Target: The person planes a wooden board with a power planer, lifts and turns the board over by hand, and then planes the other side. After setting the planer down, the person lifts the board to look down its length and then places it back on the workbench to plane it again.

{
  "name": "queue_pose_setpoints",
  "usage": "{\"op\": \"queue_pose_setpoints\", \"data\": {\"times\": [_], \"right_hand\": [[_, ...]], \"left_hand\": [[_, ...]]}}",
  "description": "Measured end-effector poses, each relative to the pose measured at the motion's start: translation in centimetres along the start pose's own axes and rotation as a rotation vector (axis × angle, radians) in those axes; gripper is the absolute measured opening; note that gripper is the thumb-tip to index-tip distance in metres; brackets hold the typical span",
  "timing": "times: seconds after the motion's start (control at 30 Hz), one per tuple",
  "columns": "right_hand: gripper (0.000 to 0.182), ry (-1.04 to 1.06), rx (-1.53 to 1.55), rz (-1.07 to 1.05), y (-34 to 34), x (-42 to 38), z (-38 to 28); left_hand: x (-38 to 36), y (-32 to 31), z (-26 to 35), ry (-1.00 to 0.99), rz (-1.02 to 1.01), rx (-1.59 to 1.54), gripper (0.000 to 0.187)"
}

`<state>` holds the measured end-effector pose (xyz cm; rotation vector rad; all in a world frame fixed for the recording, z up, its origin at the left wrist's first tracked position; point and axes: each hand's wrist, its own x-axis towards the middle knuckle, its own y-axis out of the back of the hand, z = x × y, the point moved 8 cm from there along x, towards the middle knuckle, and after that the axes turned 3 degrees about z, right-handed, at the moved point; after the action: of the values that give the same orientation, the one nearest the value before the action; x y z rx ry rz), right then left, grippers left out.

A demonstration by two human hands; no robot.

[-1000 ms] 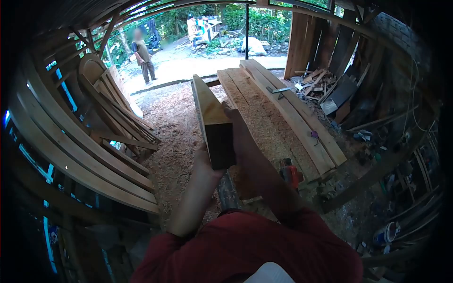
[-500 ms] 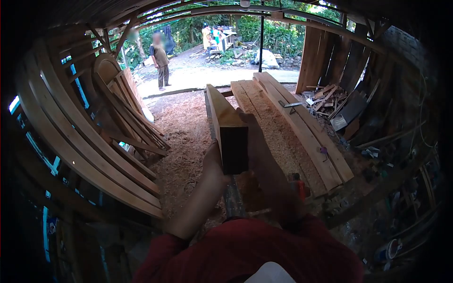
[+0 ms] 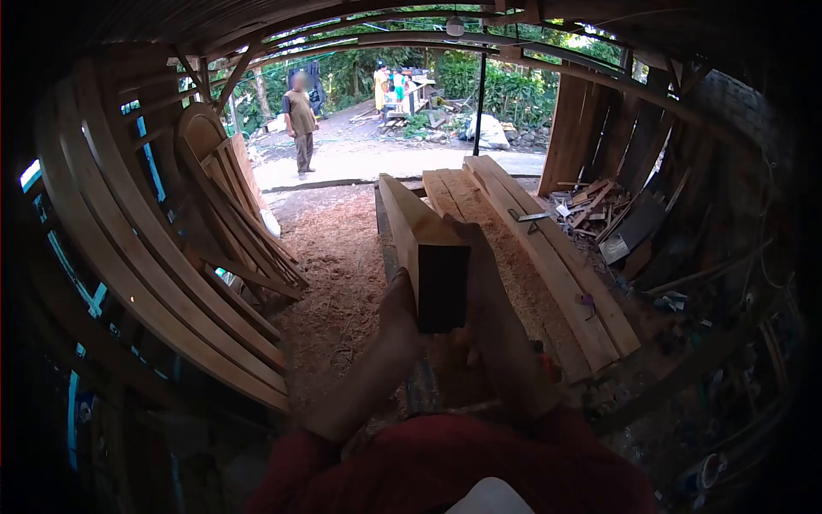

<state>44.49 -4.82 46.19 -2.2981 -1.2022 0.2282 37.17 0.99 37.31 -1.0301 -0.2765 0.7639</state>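
A thick wooden beam [image 3: 416, 224] points away from me, its dark square end facing my body. My left hand [image 3: 400, 310] is closed against the beam's left side near this end. On the opposite side my right hand [image 3: 478, 267] grips it, with fingertips over the top edge. Below the beam, partly hidden by my arms, is a dark bench surface [image 3: 423, 390]. A small red and black object [image 3: 543, 355] sits just right of my right forearm.
Long planks [image 3: 556, 270] lie to the right, with a square [image 3: 528, 217] on them. More boards [image 3: 163, 257] lean at the left. Wood shavings [image 3: 334, 265] cover the floor. Scrap wood [image 3: 591, 206] is piled at the back right. A person [image 3: 301, 124] stands outside the opening.
The near end of the beam has shifted slightly right and down in view, with both hands still on it. My view has tilted a little upward. The person outside has turned slightly.
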Motion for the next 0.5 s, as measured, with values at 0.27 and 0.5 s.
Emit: {"op": "queue_pose_setpoints", "data": {"times": [0.27,0.5], "right_hand": [[0.052,-0.075,0.047,-0.013,0.2,-0.3,1.1],[0.057,-0.028,0.086,-0.033,0.3,-1.7,1.8]], "left_hand": [[-0.3,0.7,-0.4,0.001,-0.018,0.078,0.033],[-1.8,0.3,-0.8,-0.011,0.080,0.066,0.040]]}}
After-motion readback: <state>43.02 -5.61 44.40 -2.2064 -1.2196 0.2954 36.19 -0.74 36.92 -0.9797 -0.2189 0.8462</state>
